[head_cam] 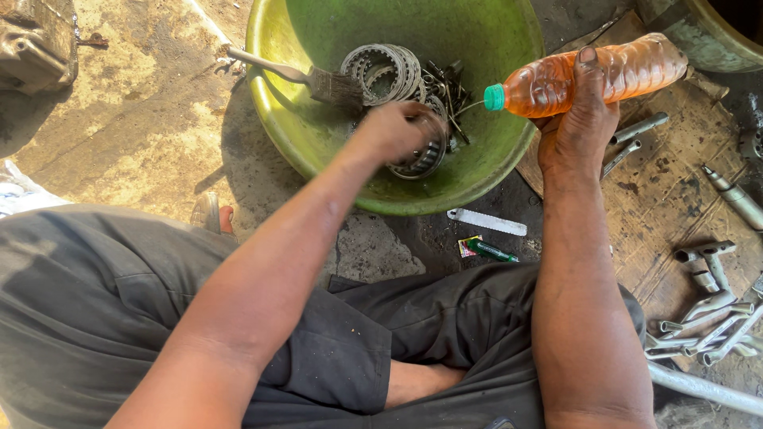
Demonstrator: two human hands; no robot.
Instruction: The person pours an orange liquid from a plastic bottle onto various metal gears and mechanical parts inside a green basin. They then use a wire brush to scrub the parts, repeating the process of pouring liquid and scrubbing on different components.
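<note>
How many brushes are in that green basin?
1. The brush lies in the upper left of the green basin, handle over the rim, bristles beside the metal rings. Others could be hidden underneath.

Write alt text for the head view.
The right hand tips an orange-filled plastic bottle over a green basin while the left hand grips a toothed metal ring inside, beside a paintbrush.

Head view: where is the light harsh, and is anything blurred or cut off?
Head view: hard sun on the concrete floor at left; the left hand is motion-blurred over a metal ring in the green basin; the right hand and orange bottle are sharp; the basin's top rim is cropped.
</note>
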